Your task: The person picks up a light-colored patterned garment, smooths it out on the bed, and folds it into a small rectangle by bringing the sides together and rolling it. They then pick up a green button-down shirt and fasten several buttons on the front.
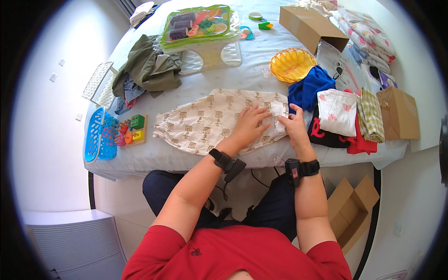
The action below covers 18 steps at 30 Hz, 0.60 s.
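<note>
A cream cloth garment (210,119) with brown printed figures and letters lies flat before me, its gathered, elastic-looking end pointing left. My left hand (250,126) rests on its right half, palm down with fingers spread. At the right end, my right hand (295,126) has its thumb and forefinger on the garment's edge; whether they pinch the cloth I cannot tell. A blue cloth (311,87) lies just beyond my right hand. Beside it are a folded white cloth with pink hearts (337,112), a black and red cloth, and a green checked cloth (371,117).
Left: a blue plastic basket (94,136), a wooden shape-sorting toy (134,131) and an olive garment (150,70). Behind: a green-rimmed toy tray (229,21) and a yellow woven basket (292,66). Cardboard boxes (308,28) stand right; another open carton (353,213) is below the bed's edge.
</note>
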Each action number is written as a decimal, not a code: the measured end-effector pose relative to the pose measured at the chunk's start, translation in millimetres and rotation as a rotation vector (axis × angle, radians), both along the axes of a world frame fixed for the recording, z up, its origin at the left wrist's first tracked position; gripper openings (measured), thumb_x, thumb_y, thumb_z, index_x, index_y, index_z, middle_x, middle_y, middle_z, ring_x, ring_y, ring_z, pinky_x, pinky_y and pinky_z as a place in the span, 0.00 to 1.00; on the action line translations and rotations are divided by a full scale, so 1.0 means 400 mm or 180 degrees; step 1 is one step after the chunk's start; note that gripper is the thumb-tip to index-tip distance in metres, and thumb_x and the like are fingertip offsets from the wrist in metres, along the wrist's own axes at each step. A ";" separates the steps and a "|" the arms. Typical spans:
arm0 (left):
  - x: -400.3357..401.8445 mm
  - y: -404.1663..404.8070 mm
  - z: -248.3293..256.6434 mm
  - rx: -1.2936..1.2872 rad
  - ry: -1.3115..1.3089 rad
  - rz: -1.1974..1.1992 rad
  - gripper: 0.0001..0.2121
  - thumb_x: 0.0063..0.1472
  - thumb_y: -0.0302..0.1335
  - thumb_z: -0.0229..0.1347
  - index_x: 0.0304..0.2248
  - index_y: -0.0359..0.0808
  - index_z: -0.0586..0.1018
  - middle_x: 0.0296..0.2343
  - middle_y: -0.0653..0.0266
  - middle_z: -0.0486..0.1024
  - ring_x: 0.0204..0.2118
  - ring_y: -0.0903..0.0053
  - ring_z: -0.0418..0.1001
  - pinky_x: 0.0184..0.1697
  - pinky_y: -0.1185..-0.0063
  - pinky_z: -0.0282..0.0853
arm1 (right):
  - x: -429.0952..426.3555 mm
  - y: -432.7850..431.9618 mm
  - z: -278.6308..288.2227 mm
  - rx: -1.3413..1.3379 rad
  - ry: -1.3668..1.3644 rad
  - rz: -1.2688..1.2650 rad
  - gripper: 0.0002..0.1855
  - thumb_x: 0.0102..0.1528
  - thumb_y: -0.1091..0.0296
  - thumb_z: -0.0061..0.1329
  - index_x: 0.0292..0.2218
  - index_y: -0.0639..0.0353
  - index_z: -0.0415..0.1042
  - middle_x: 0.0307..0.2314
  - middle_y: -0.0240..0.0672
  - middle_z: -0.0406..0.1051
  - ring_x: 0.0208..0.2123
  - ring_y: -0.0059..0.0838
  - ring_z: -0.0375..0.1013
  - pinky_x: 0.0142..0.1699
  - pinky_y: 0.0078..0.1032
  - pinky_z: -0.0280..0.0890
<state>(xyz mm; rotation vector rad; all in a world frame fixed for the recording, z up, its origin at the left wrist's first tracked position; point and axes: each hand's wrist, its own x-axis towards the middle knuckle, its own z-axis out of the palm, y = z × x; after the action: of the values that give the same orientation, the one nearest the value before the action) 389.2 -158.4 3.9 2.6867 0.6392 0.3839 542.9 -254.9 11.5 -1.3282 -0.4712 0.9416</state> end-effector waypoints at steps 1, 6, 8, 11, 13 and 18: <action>0.001 0.012 0.003 -0.1044 -0.0352 -0.0019 0.25 0.63 0.41 0.47 0.55 0.38 0.65 0.54 0.57 0.61 0.57 0.66 0.58 0.59 0.67 0.50 | -0.007 0.003 0.003 0.0138 -0.0086 -0.0088 0.34 0.49 0.75 0.53 0.54 0.63 0.53 0.37 0.40 0.69 0.34 0.26 0.70 0.37 0.20 0.66; 0.016 -0.004 0.072 -0.3559 -0.1486 0.0394 0.23 0.63 0.39 0.48 0.55 0.39 0.64 0.49 0.64 0.67 0.47 0.75 0.67 0.48 0.76 0.64 | -0.029 0.012 0.042 0.0811 -0.0055 0.0476 0.30 0.55 0.72 0.45 0.57 0.60 0.51 0.43 0.43 0.68 0.43 0.28 0.68 0.51 0.23 0.60; 0.004 -0.015 0.124 -0.4521 -0.1818 0.0699 0.25 0.63 0.39 0.49 0.55 0.35 0.62 0.45 0.64 0.68 0.46 0.77 0.67 0.44 0.79 0.66 | -0.053 0.011 0.061 0.1143 0.0163 0.0830 0.29 0.56 0.71 0.38 0.59 0.59 0.50 0.48 0.46 0.66 0.47 0.32 0.67 0.58 0.25 0.52; -0.018 -0.020 0.159 -0.4274 -0.1539 0.0744 0.27 0.61 0.35 0.53 0.54 0.31 0.59 0.44 0.60 0.68 0.45 0.77 0.68 0.39 0.81 0.68 | -0.068 0.005 0.078 0.1419 0.0908 0.1130 0.29 0.55 0.73 0.37 0.58 0.58 0.51 0.48 0.48 0.66 0.47 0.34 0.68 0.56 0.27 0.57; -0.033 -0.003 0.112 -0.4088 -0.1743 0.0749 0.27 0.59 0.32 0.54 0.54 0.30 0.58 0.44 0.59 0.68 0.45 0.76 0.68 0.38 0.80 0.69 | -0.076 0.006 0.097 0.1535 0.0951 0.0995 0.28 0.54 0.72 0.36 0.57 0.59 0.52 0.47 0.49 0.66 0.48 0.36 0.68 0.54 0.30 0.59; -0.057 0.028 0.042 -0.4075 -0.2106 0.0921 0.30 0.55 0.21 0.55 0.55 0.29 0.55 0.44 0.56 0.68 0.43 0.73 0.71 0.37 0.76 0.73 | -0.044 0.018 0.065 0.1318 0.0309 0.0492 0.24 0.55 0.71 0.38 0.53 0.62 0.56 0.45 0.49 0.68 0.45 0.37 0.69 0.49 0.31 0.65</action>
<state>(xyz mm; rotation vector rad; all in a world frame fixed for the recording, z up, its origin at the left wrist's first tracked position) 366.2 -147.4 20.7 1.1658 0.7007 0.6116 525.1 -247.7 37.7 -0.8775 -0.6610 0.9682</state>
